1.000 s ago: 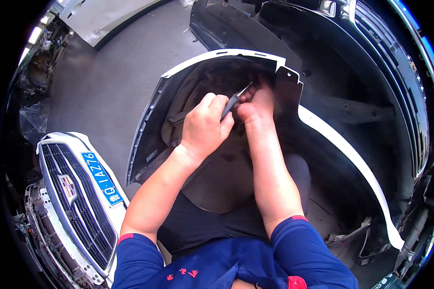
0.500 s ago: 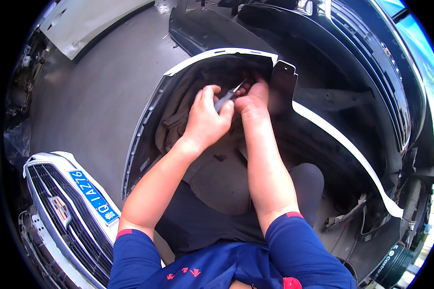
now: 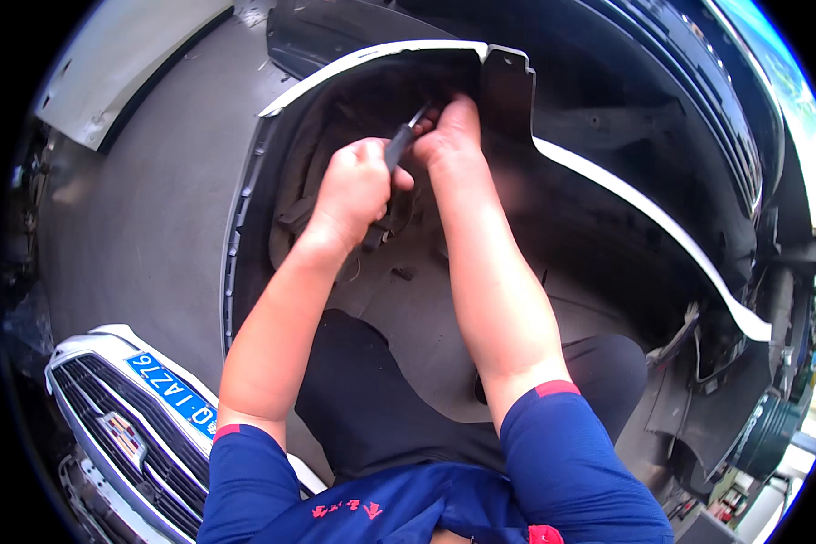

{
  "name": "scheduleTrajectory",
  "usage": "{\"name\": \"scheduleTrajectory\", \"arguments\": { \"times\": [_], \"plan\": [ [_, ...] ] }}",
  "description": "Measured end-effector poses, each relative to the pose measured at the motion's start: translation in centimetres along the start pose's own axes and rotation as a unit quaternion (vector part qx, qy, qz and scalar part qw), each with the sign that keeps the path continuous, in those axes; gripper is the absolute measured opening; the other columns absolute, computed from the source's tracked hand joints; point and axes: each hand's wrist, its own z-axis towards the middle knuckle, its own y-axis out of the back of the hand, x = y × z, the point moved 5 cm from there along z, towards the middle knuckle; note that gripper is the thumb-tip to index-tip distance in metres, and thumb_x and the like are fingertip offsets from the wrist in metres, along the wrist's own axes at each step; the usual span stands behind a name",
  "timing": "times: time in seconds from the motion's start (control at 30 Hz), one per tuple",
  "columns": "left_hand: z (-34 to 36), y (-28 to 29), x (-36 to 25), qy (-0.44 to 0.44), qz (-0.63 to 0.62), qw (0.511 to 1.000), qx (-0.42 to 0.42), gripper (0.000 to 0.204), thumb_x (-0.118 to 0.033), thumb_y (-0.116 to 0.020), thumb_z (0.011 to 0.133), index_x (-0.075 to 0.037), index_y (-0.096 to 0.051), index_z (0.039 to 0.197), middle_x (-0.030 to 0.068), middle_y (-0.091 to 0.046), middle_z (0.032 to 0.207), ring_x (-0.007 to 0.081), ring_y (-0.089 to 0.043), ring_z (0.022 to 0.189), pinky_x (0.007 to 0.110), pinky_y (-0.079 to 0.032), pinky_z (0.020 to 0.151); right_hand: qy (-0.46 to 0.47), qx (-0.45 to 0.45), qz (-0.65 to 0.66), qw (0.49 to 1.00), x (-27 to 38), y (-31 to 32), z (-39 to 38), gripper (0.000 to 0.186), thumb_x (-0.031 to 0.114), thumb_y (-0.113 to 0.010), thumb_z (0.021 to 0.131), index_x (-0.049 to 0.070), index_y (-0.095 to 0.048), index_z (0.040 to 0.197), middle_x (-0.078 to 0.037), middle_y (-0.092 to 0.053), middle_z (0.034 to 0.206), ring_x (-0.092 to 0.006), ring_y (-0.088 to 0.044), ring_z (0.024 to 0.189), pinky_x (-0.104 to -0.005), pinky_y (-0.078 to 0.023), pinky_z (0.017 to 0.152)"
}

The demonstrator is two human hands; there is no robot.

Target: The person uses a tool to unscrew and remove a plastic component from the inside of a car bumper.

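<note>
My left hand (image 3: pixel 355 189) is closed around the dark handle of a screwdriver (image 3: pixel 397 150). Its thin metal shaft points up and to the right, toward the fingers of my right hand (image 3: pixel 451 136). Those fingers are curled and partly hidden behind the palm, against the dark inner side of a car bumper cover (image 3: pixel 644 186); what they grip cannot be made out. The cover has a white edge and stands curved around my arms. A dark flat tab rises from its edge just right of my right hand.
On the floor at lower left lies a white front bumper with a dark grille (image 3: pixel 159 435) and a blue plate (image 3: pixel 170 388). A pale panel (image 3: pixel 122 68) is at upper left. A dark green drum (image 3: pixel 763 440) stands at lower right. My knees are below the cover.
The view has shifted, so the bumper cover sits higher and further left. My left hand has turned and wraps more tightly around the screwdriver handle. My right hand stays by the tip.
</note>
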Motion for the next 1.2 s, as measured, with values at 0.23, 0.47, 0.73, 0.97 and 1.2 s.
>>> {"name": "scheduleTrajectory", "arguments": {
  "times": [0.23, 0.47, 0.73, 0.97, 1.2],
  "plan": [
    [-0.2, -2.3, 1.0, -0.082, 0.038, 0.996, -0.005, 0.032, -0.027, -0.057, 0.103, 0.000, -0.055, 0.121, 0.0023, -0.061, 0.076, 0.0043, -0.042, 0.049, 0.021, -0.033, 0.042, 0.070, 0.020, 0.031, 0.997, 0.6, -0.2, 0.5, 0.025, 0.031, -0.062, 0.093, 0.008, -0.064, 0.102, -0.008, -0.064, 0.095, -0.0235, -0.059, 0.086, -0.0423, -0.046, 0.082],
    [-1.2, -3.1, 0.1, -0.052, 0.076, 0.996, -0.003, 0.032, -0.011, -0.064, 0.096, 0.000, -0.054, 0.125, -0.0058, -0.049, 0.076, 0.0017, -0.041, 0.055, 0.021, -0.033, 0.048, 0.025, 0.071, 0.056, 0.996, 0.5, -0.3, 0.7, 0.018, 0.030, -0.060, 0.093, 0.014, -0.065, 0.089, -0.002, -0.062, 0.078, -0.0164, -0.049, 0.064, -0.0309, -0.039, 0.060],
    [-1.5, -3.5, -0.2, -0.055, 0.204, 0.974, -0.077, 0.025, -0.014, -0.053, 0.104, 0.001, -0.062, 0.123, -0.0018, -0.058, 0.080, 0.0010, -0.041, 0.053, 0.021, -0.033, 0.044, -0.052, 0.169, 0.192, 0.965, -1.7, -1.1, 3.6, 0.027, 0.021, -0.053, 0.099, 0.003, -0.068, 0.112, -0.012, -0.071, 0.109, -0.0263, -0.067, 0.099, -0.0408, -0.054, 0.091],
    [-1.3, -4.7, 1.4, 0.028, 0.084, 0.985, -0.150, 0.031, -0.021, -0.045, 0.107, -0.001, -0.061, 0.125, 0.0009, -0.060, 0.081, 0.0023, -0.038, 0.049, 0.020, -0.031, 0.043, -0.049, 0.156, 0.113, 0.980, -2.3, 0.4, 4.0, 0.043, 0.036, -0.057, 0.103, 0.000, -0.065, 0.126, -0.011, -0.066, 0.125, -0.0190, -0.059, 0.113, -0.0351, -0.045, 0.098],
    [-2.7, -5.2, -0.5, 0.144, 0.034, 0.974, -0.171, 0.039, -0.032, -0.032, 0.109, -0.005, -0.061, 0.108, 0.0004, -0.055, 0.072, 0.0062, -0.035, 0.046, 0.023, -0.031, 0.042, -0.100, 0.089, -0.018, 0.991, -2.1, 0.3, 1.3, 0.049, 0.038, -0.051, 0.105, -0.002, -0.061, 0.132, -0.015, -0.065, 0.130, -0.0223, -0.060, 0.117, -0.0363, -0.046, 0.098]
  ]
}}
